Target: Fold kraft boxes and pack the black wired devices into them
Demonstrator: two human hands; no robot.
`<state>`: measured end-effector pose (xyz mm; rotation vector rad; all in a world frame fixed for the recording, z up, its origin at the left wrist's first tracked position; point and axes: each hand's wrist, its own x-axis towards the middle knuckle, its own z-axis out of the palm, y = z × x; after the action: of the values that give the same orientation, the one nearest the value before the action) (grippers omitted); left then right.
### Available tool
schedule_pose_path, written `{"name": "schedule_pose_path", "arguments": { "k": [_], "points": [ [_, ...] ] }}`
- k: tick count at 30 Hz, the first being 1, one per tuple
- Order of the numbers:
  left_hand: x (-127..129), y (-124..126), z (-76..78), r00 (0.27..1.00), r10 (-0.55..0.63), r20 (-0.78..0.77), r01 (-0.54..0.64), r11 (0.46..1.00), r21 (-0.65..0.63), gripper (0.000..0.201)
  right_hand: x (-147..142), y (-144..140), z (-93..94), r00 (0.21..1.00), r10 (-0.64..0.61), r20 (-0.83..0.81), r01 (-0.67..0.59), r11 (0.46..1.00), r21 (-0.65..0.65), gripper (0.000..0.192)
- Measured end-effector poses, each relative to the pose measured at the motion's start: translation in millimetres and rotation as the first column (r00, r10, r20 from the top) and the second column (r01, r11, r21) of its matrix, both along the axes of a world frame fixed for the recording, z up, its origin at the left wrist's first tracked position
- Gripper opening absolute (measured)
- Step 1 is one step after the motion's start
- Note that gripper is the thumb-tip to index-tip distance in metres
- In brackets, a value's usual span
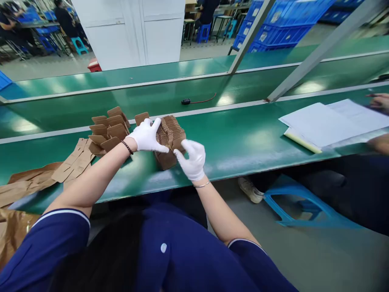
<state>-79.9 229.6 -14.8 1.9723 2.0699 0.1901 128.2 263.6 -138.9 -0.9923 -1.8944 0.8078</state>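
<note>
A packed row of folded brown cardboard pieces (174,132) stands on the green bench. My left hand (147,136), in a white glove, grips its left end, thumb across the near side and index finger toward the far side. At the front of the row, my gloved right hand (192,159) has thumb and index finger pinched at a thin yellowish strand (170,149), perhaps a rubber band. Behind my left hand a single cardboard flap (141,118) sticks up. Left of my hands stand several opened cardboard inserts (109,132).
Flat cardboard sheets (73,162) lie at the left. A black connector with a red wire (186,101) lies beyond the bench's pale strip. White papers (325,121) are at the right, near a co-worker's hand (381,101). Grey metal posts (316,56) slant over the bench.
</note>
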Motion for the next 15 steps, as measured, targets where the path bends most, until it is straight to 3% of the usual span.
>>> {"name": "schedule_pose_path", "arguments": {
  "k": [2, 4, 7, 12, 15],
  "points": [
    [13, -4, -2.0, 0.997, 0.071, 0.022, -0.072, 0.997, 0.040, 0.126, -2, -14, -10.3, 0.998, -0.026, 0.049, 0.025, 0.999, 0.035, 0.046],
    [23, -6, -3.5, 0.993, 0.112, 0.038, -0.114, 0.991, 0.070, 0.132, -5, -21, -11.8, 0.996, -0.051, 0.070, 0.049, 0.998, 0.035, 0.042],
    [32, -4, -3.3, 0.992, 0.123, 0.040, -0.126, 0.989, 0.077, 0.131, -6, -19, 3.1, 0.987, -0.055, 0.150, 0.052, 0.998, 0.023, 0.041],
    [36, 11, 1.8, 0.997, 0.082, 0.003, -0.082, 0.995, 0.053, 0.108, -1, 0, 35.3, 0.928, -0.038, 0.371, 0.008, 0.997, 0.080, 0.028],
    [38, 29, 4.2, 0.997, 0.062, -0.036, -0.063, 0.998, -0.022, 0.104, 3, 12, 41.6, 0.959, 0.042, 0.279, -0.042, 0.999, -0.006, 0.014]
  ]
}}
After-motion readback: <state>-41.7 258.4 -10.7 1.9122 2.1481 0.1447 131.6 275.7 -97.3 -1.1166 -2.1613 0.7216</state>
